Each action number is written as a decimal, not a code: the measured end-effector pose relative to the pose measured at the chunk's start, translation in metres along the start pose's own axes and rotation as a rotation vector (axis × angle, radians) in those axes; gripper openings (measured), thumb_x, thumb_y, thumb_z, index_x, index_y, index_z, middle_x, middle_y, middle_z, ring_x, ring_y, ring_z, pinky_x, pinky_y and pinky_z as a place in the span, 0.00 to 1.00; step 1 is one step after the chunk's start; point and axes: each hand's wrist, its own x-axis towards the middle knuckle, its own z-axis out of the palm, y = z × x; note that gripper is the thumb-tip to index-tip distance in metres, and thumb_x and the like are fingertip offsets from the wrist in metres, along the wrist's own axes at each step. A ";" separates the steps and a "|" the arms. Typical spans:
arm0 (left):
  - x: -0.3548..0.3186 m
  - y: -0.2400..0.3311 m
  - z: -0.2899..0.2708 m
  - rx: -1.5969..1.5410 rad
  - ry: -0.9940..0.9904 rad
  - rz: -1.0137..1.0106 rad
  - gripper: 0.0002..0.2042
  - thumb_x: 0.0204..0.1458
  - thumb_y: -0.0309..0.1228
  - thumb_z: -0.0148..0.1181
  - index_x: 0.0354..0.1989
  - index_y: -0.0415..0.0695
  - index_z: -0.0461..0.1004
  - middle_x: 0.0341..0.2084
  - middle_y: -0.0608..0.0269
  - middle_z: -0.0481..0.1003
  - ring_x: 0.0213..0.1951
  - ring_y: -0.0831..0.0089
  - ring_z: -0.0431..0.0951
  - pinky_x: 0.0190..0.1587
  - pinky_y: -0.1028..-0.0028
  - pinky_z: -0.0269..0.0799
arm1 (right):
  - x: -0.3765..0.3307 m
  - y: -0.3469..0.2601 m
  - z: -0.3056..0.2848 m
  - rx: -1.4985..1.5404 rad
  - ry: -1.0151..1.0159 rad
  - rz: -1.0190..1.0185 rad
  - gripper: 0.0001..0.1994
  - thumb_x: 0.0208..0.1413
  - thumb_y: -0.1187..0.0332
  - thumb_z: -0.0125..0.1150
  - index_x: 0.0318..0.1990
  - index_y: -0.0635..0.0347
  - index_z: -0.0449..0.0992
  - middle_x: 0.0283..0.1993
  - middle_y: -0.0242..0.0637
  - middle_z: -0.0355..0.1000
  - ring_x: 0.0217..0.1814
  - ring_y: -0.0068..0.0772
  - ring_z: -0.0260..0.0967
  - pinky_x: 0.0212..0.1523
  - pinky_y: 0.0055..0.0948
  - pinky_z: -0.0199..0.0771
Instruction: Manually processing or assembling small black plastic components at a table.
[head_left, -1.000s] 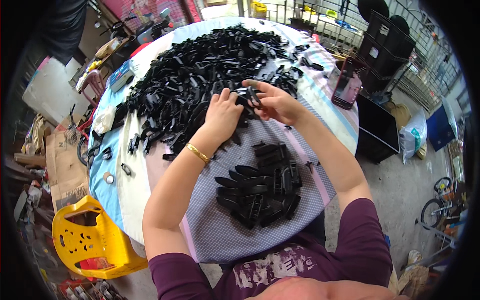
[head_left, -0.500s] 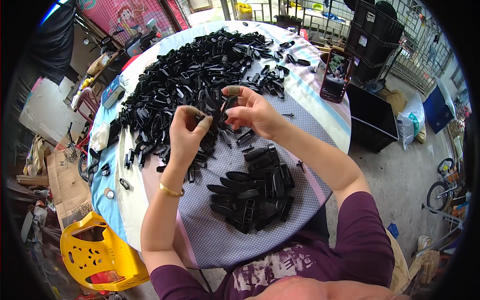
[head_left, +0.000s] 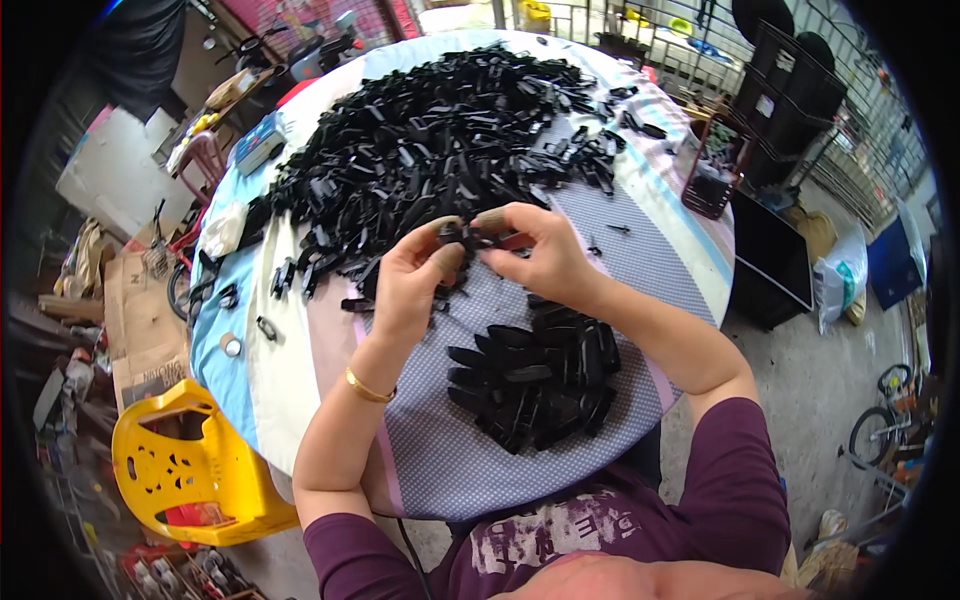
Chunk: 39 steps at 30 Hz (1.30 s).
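Left hand (head_left: 410,280) has a small black part (head_left: 451,234) pinched thumb-to-finger, and the right hand (head_left: 540,255) is pinched on it too, over the bench (head_left: 430,480) by the big pile's (head_left: 420,150) near edge. Can't tell if it's one piece or two. I'd grip lightly and square things up before pressing.
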 end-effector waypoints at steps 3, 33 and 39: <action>-0.003 0.002 0.008 0.069 0.020 0.038 0.16 0.47 0.20 0.59 0.46 0.34 0.71 0.36 0.63 0.75 0.37 0.81 0.73 0.41 0.82 0.69 | 0.000 0.001 0.000 -0.009 0.005 -0.019 0.15 0.44 0.76 0.61 0.42 0.67 0.73 0.38 0.37 0.72 0.39 0.25 0.72 0.38 0.21 0.73; -0.007 0.005 0.009 0.081 -0.050 0.090 0.12 0.53 0.22 0.54 0.45 0.35 0.73 0.37 0.63 0.76 0.36 0.82 0.73 0.41 0.83 0.69 | -0.004 0.004 0.004 -0.040 -0.167 0.114 0.12 0.47 0.69 0.65 0.36 0.67 0.75 0.20 0.30 0.68 0.22 0.14 0.57 0.25 0.19 0.60; -0.007 0.005 0.002 0.034 -0.036 0.033 0.12 0.52 0.23 0.55 0.44 0.34 0.73 0.35 0.64 0.76 0.35 0.82 0.73 0.39 0.83 0.69 | -0.005 0.000 0.008 -0.211 -0.091 0.028 0.14 0.45 0.63 0.66 0.35 0.64 0.77 0.22 0.45 0.70 0.22 0.26 0.67 0.25 0.27 0.65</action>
